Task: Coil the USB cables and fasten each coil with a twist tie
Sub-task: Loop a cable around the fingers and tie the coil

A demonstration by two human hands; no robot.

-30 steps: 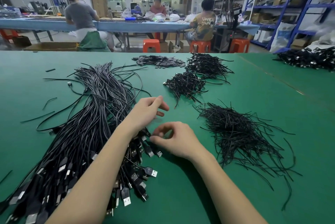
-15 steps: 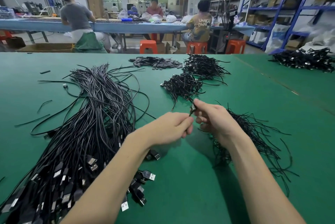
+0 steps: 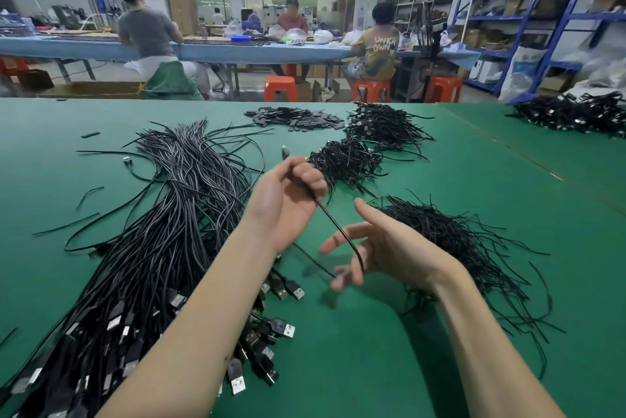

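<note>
Head view: green table [image 3: 440, 333] with cable bundle [image 3: 162, 231], workshop behind

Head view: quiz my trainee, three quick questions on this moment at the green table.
1. True or false: the left hand holds one thin black USB cable in its grip.
2. The right hand is: A) fist, B) fingers spread, C) gripping a stool.
3. Fill in: the loose black twist-tie heap lies to the right hand's ___ side.

Key: 1 true; 2 B; 3 right.
</note>
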